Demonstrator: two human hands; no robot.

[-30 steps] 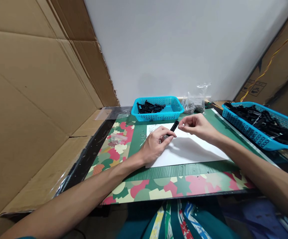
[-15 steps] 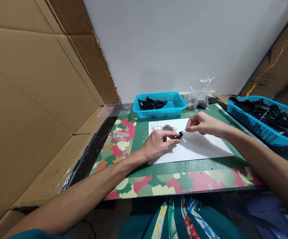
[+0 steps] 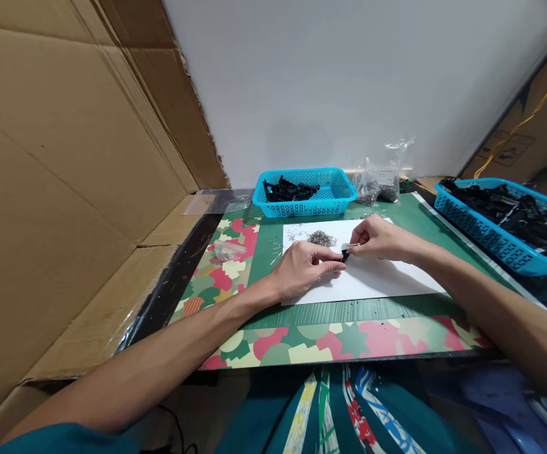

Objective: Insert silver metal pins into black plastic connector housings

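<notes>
Between the thumb and fingers of my left hand [image 3: 303, 268] is a small black plastic part [image 3: 345, 255], held just over the white sheet [image 3: 372, 284]. My right hand [image 3: 378, 238] is closed in a pinch on a thin metal pin [image 3: 352, 245], its tip close to the black part. Whether the pin touches the part I cannot tell. Behind my left hand lies a pile of tiny metal pieces [image 3: 321, 238], with more scattered to its left.
A blue basket [image 3: 311, 208] holding black parts stands at the back, beside clear bags [image 3: 387, 186] of small metal pieces. Another blue basket [image 3: 491, 236] of black parts is at the right. A clear plastic bag [image 3: 228, 250] lies left. Cardboard [image 3: 65, 157] walls the left side.
My right hand has moved slightly left and closer to the black part, bringing the pin up to it. My left hand keeps its hold in nearly the same place.
</notes>
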